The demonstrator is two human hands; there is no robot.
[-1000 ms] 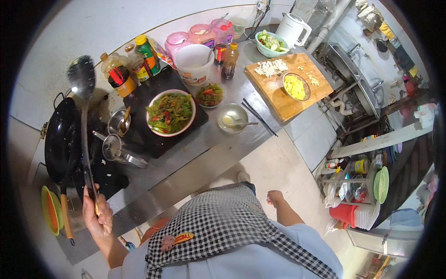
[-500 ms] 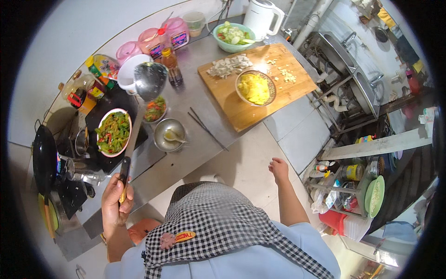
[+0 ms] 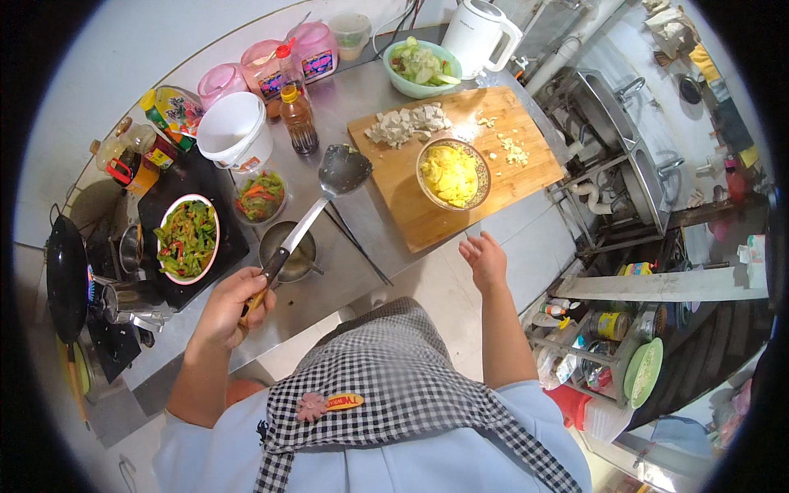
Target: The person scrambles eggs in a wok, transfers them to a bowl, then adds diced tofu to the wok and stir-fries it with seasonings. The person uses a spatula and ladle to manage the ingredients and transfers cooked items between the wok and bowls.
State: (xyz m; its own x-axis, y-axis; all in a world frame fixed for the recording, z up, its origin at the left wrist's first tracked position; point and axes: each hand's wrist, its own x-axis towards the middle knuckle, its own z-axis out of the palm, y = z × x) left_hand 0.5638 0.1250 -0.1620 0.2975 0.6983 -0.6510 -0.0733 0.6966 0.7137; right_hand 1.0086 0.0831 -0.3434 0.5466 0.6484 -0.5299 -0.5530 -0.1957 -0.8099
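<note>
the left hand (image 3: 233, 306) is clamped around a long-handled metal spatula (image 3: 305, 225), its blade (image 3: 344, 171) over the grey steel counter (image 3: 341, 283) by a rectangular wooden board (image 3: 518, 189); the empty right hand (image 3: 486, 263), fingers apart and loosely curled, hangs near the board.

Spatula (image 3: 303, 224), center of frame: metal shaft and blade, smooth, some shine; handle end looks like wood. Counter (image 3: 353, 92) beneath: steel, dull gloss, faint smears of light. Cutting board (image 3: 526, 177), right of center: smooth wood, I catch a glare on it. Bucket (image 3: 258, 144), upper left: white plastic, semi-matt. Pink tubs (image 3: 316, 59), top: plastic, shiny. Kettle (image 3: 472, 39), top: smooth, plastic-looking. Wok (image 3: 66, 283), far left: black metal, slick. Sink (image 3: 604, 115), upper right: bare metal. Apron (image 3: 386, 386), bottom center: checked cloth, matt. Shirt (image 3: 353, 460): smooth cloth, matt.
</note>
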